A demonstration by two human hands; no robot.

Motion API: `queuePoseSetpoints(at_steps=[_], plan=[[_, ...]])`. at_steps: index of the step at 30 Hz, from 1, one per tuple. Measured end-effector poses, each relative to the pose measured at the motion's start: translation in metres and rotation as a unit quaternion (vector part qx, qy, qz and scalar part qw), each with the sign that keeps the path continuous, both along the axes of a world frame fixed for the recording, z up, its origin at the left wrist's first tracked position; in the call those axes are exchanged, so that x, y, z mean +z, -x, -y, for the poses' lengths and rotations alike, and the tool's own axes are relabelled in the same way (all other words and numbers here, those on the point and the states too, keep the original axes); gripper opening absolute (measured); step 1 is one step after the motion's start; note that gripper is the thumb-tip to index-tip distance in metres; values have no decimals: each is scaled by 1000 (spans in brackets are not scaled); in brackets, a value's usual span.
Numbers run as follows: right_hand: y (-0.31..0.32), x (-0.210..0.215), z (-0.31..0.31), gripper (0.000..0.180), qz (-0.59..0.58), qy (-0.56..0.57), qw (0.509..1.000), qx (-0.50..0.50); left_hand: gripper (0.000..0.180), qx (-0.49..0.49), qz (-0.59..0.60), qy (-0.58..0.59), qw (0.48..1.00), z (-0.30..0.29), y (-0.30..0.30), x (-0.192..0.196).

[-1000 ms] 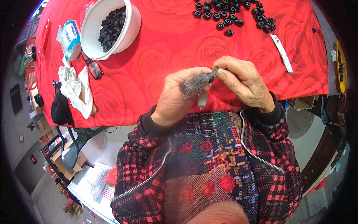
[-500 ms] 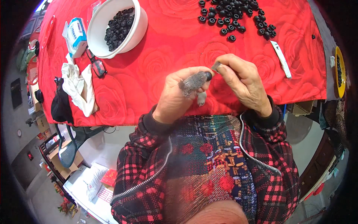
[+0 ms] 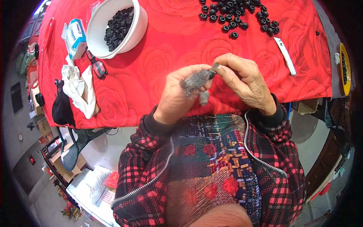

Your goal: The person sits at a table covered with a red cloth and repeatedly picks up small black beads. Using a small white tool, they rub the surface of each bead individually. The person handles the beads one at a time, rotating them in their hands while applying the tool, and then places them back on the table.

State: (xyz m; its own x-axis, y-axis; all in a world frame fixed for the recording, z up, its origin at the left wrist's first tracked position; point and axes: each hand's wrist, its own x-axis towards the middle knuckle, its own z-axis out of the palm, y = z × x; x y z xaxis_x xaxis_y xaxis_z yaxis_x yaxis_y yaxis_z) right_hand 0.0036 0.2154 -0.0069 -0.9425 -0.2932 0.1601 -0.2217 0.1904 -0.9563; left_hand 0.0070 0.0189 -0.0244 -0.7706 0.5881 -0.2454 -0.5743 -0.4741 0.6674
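My left hand (image 3: 172, 89) is closed on a small round black rubber part (image 3: 211, 75), which pokes out past a fuzzy grey knitted cover (image 3: 196, 81) on one of its digits. A paler grey cover (image 3: 204, 98) shows on another fingertip below. Pinched between thumb and forefinger, a small flat blade (image 3: 214, 67) is in my right hand (image 3: 245, 81). The blade's edge meets the black part, or lies very close to it. Both hands are above the near side of the red rose-patterned tablecloth (image 3: 151, 102).
Many like black parts lie in a pile (image 3: 230, 15) at the far right and in a white bowl (image 3: 141, 28) at the far left. Glasses (image 3: 99, 69), white gloves (image 3: 77, 87) and a blue-white pack (image 3: 76, 36) sit left. A narrow white strip (image 3: 284, 56) and yellow tray (image 3: 344, 89) are right.
My right hand has moved slightly left, bringing the blade from beside the black part up to it. My left hand still grips the part in almost the same place.
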Motion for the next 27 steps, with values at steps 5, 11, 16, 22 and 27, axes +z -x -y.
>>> queuePoseSetpoints(at_steps=[5, 11, 16, 22, 27], plan=[[2, -6, 1, 10, -17, 3, 1000, -5, 46, 16, 39, 14, 999, -2, 0, 5], [2, -6, -2, 10, 9, 11, 1000, 9, 45, -7, 46, -14, 999, -1, 3, 0], [4, -2, -7, 10, 1, -7, 999, 39, 43, -9, 27, 38, 999, -1, 1, 1], [0, 12, -16, 14, -7, -3, 989, 146, 26, 34, 34, 17, 999, -3, 4, 1], [-6, 3, 4, 33, -183, -79, 978, -53, 23, 26, 114, -37, 992, -7, -2, 7]])
